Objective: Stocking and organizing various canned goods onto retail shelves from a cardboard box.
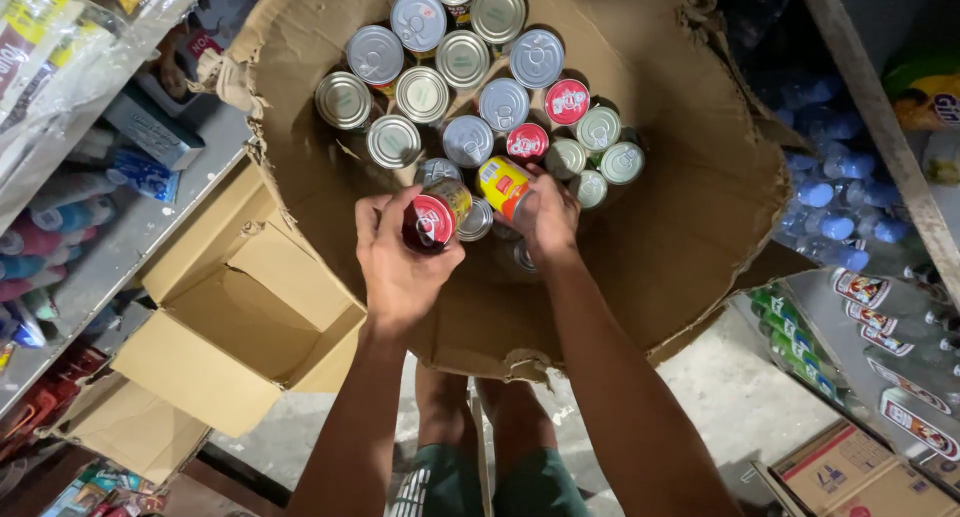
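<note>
Each hand grips 1 small tin over the torn cardboard sheet (pixel 700 207) (left hand (pixel 400 262) the red-topped can (pixel 433 220), right hand (pixel 548 217) the yellow-labelled can (pixel 503 185)), likely rigid, heavy, smooth-sided, best held around the body.

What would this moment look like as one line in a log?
left hand: holds red-lidded can | right hand: holds yellow can | cans: upright on cardboard | box: open, left

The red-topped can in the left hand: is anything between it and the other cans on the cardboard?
Nothing visible. The left hand holds the red-topped can right beside the standing cans.
</note>
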